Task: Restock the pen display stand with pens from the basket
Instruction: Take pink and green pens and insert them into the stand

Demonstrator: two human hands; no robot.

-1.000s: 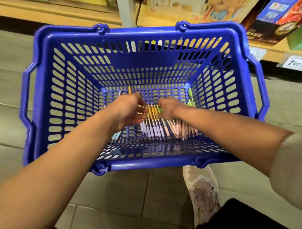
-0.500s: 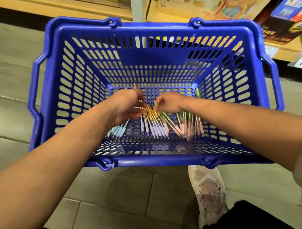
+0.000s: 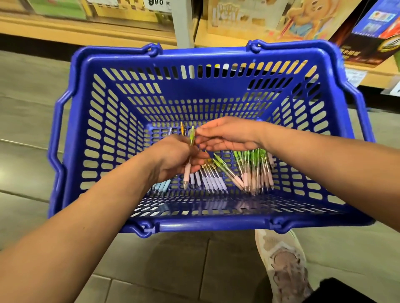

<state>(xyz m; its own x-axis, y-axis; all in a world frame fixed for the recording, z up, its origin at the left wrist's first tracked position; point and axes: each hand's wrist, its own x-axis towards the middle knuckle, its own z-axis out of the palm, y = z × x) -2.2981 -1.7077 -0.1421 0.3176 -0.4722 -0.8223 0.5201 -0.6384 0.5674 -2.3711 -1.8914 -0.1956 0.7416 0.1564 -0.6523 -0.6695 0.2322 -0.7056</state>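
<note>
Gripping a green pen, left hand curls; right hand fingers relaxed

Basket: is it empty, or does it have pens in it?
Not empty. Many pens lie on the floor of the basket; the left hand holds a green-topped pen.

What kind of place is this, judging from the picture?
Probably a shop aisle: a blue shopping basket of pens stands on the tiled floor, before a shelf with boxed goods and a price tag.
</note>
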